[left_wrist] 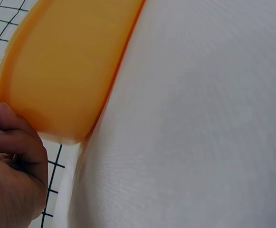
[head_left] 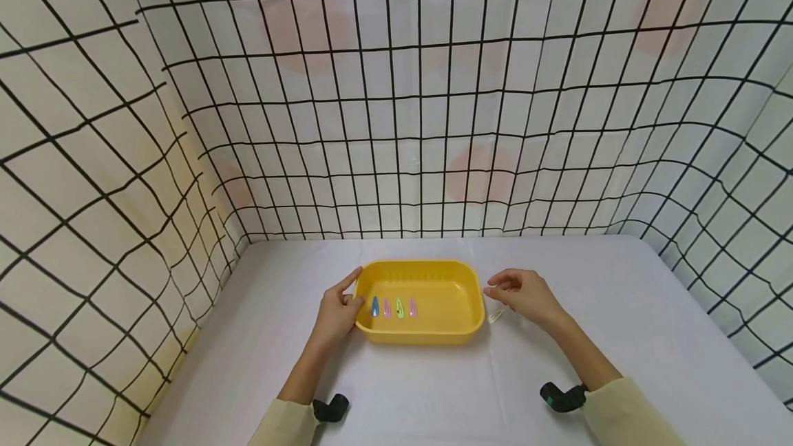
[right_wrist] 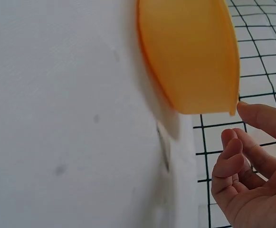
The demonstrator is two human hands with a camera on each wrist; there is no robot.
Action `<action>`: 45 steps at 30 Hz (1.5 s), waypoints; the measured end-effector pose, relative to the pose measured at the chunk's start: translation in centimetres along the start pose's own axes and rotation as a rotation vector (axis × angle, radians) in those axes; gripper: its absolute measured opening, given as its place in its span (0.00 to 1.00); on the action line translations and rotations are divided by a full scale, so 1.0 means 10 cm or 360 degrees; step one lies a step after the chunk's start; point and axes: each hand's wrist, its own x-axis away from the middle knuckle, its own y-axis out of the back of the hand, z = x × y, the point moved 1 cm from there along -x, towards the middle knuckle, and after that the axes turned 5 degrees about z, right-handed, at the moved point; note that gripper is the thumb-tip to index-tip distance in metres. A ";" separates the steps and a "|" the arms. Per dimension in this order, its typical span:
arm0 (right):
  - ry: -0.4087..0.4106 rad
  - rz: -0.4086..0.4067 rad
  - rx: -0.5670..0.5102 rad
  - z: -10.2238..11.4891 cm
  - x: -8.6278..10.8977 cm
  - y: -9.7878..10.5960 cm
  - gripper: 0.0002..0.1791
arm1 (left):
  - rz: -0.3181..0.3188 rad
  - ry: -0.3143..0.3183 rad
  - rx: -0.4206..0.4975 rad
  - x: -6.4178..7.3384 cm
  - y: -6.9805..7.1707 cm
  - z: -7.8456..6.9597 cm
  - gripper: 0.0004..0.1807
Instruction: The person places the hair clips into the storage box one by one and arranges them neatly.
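Note:
A yellow plastic tray (head_left: pixel 421 337) lies in the middle of the table. In it, towards the left, snap hair clips stand in a row: a blue clip (head_left: pixel 374 306), a pink clip (head_left: pixel 387 308), a green clip (head_left: pixel 399 308) and another pink clip (head_left: pixel 412 307). My left hand (head_left: pixel 336 315) grips the tray's left end at the rim, its other fingers curled in the left wrist view. Beside the right end is my right hand (head_left: pixel 523 294), fingers loosely bent, nothing seen between them. Below it on the cloth lies a whitish hair clip (head_left: pixel 495 316), seen edge-on and blurred in the right wrist view.
A white cloth (head_left: pixel 421 398) covers the table. White walls with a black wire grid (head_left: pixel 421 115) rise at the back and on both sides. Each wrist wears a black camera mount, the left mount (head_left: pixel 331 408) and the right mount (head_left: pixel 564 398).

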 end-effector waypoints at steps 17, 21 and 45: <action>-0.0058 -0.0029 0.0166 -0.39 0.18 -0.03 0.18 | 0.0003 0.0016 0.0023 -0.01 0.01 0.04 0.34; -0.0089 -0.0033 0.0249 -0.42 0.22 -0.04 0.15 | 0.0005 0.0025 0.0037 -0.01 0.01 0.03 0.34; -0.0159 -0.0096 0.0300 -0.31 0.10 -0.18 0.17 | 0.0025 0.0041 0.0058 -0.01 0.00 0.03 0.34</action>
